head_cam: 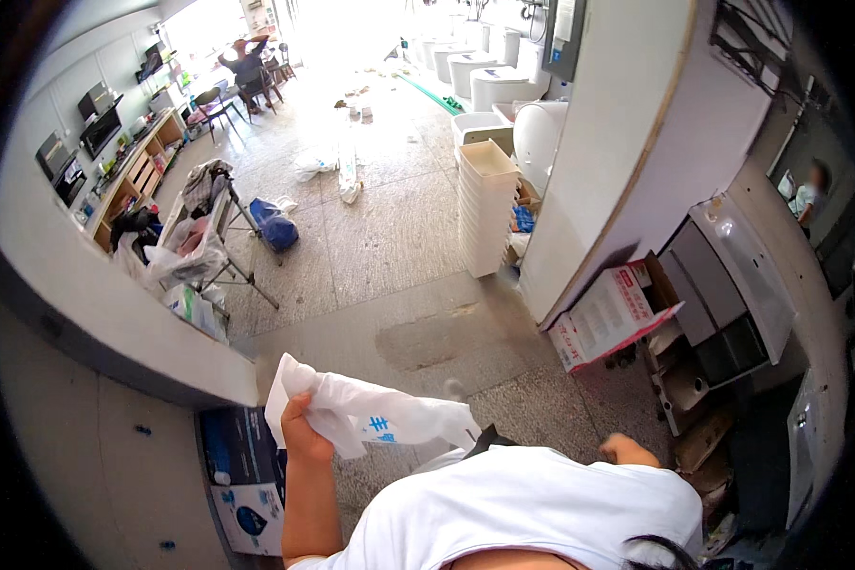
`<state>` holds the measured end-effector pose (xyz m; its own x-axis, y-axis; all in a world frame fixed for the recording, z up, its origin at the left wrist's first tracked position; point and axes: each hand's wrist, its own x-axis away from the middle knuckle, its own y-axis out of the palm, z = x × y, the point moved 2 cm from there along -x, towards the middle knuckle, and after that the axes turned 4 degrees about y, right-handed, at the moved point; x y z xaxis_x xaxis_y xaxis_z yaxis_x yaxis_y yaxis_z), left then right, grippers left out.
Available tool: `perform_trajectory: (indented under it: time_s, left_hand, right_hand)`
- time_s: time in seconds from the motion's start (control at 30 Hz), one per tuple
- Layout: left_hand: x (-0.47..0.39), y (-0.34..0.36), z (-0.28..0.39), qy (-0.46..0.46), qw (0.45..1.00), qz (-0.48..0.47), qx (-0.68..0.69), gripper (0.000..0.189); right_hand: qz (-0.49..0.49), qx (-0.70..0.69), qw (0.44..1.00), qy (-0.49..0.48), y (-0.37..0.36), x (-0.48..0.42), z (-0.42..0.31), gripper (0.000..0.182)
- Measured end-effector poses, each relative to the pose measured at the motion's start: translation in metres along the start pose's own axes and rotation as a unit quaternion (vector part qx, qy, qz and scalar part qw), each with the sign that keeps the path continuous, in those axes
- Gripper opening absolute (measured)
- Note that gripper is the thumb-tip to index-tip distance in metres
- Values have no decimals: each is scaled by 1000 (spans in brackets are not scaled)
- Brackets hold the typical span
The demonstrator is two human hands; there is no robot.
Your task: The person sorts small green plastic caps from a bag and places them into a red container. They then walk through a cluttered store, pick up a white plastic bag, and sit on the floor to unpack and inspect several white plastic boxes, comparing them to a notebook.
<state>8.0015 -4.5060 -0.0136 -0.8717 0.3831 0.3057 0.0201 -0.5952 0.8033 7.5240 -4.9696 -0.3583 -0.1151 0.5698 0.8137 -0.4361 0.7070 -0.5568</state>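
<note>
A white plastic bag with blue printing (381, 417) is gripped near its upper end by my left hand (305, 431). The bag hangs across the front of my body, and its far end lies by a dark item at my waist. Small and partly hidden by my white shirt, my right hand (618, 447) is out to the right, low over the speckled floor (541, 420). No object shows in it, and its fingers cannot be made out clearly.
Walls flank a wide opening. Beyond it stand a cluttered folding table (221, 221), a blue bag (274, 224), stacked cream bins (483, 206) and white toilets (499, 82). A person (249, 68) sits far back. An open carton (613, 306) stands right; another person (806, 196) is beyond.
</note>
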Motion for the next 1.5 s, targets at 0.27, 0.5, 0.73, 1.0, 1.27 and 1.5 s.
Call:
perform_trajectory:
  time_s: [0.27, 0.5, 0.73, 1.0, 1.27, 1.5]
  left_hand:
    - [-255, 38, 37, 37, 996, 74, -39, 30]
    - [-427, 77, 71, 25, 996, 91, -6, 27]
    - [-652, 74, 117, 34, 991, 121, -49, 24]
    - [-929, 193, 159, 16, 960, 47, -277, 29]
    - [-1180, 230, 130, -160, 892, 35, -421, 42]
    - [-1315, 300, 89, -12, 970, 38, -241, 63]
  right_hand:
    - [19, -53, 996, -75, -228, -34, -230, 39]
    - [169, -59, 884, -431, -514, -87, -667, 43]
    - [-219, -122, 728, -638, -614, 76, -915, 69]
    - [-97, -232, 855, -454, -740, -67, -1035, 39]
    - [10, -311, 828, -467, -956, -217, -1103, 27]
    - [8, -372, 828, -420, -1121, -286, -1188, 45]
